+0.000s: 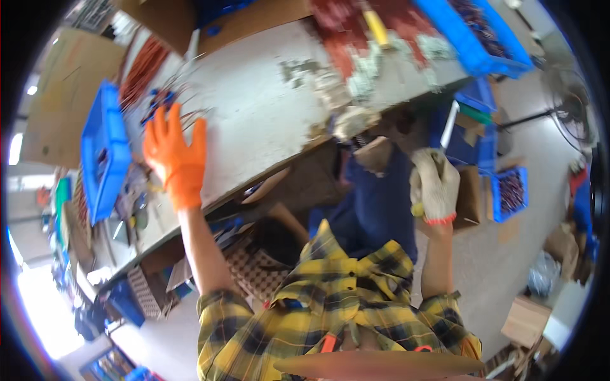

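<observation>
My left hand (173,152), in an orange glove, reaches over the worktable (241,95) with its fingers spread and nothing held. Just beyond its fingertips lie small dark blue parts (159,101) with thin reddish wires (145,71). Off the table's edge at the right, my right hand (436,184) wears a whitish knit glove and is closed round a slim tool. The tool's pale blade-like strip (450,126) points up past the fingers, and a yellow end shows below them. Most of its handle is hidden in the fist, so its exact kind is unclear.
A blue tray (105,155) stands left of my left hand. Farther along the table lie red wire bundles with pale ends (365,63), a yellow-handled tool (376,28) and a blue bin (486,38). A cardboard box (162,19) sits at the back; another blue crate (511,193) is right.
</observation>
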A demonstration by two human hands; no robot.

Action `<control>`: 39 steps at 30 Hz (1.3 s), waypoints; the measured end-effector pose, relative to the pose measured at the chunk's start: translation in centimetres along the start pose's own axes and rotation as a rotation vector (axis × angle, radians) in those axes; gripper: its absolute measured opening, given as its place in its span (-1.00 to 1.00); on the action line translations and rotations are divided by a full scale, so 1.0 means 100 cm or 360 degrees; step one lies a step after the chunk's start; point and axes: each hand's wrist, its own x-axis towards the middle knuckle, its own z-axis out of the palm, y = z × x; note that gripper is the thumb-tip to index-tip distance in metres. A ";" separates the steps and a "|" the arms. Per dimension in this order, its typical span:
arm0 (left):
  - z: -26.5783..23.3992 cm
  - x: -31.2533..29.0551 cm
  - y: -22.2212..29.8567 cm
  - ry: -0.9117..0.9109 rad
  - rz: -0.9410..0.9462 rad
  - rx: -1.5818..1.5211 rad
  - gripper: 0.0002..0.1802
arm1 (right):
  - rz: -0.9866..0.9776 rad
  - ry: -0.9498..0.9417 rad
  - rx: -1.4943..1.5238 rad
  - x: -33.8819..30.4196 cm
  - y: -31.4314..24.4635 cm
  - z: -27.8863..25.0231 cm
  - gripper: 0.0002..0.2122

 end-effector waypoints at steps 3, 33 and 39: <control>0.016 -0.001 -0.012 -0.0168 -0.0021 -0.0111 -0.49 | -0.0104 -0.0095 0.0034 -0.022 0.022 0.004 -0.83; 0.015 -0.014 -0.023 -0.0171 -0.0061 -0.0554 -0.51 | -0.0539 -0.1068 -0.0713 -0.054 0.069 0.092 -0.77; -0.031 -0.016 0.003 0.0267 -0.0075 -0.0323 -0.44 | -0.0676 -0.0906 -0.0663 -0.059 0.049 0.102 -0.79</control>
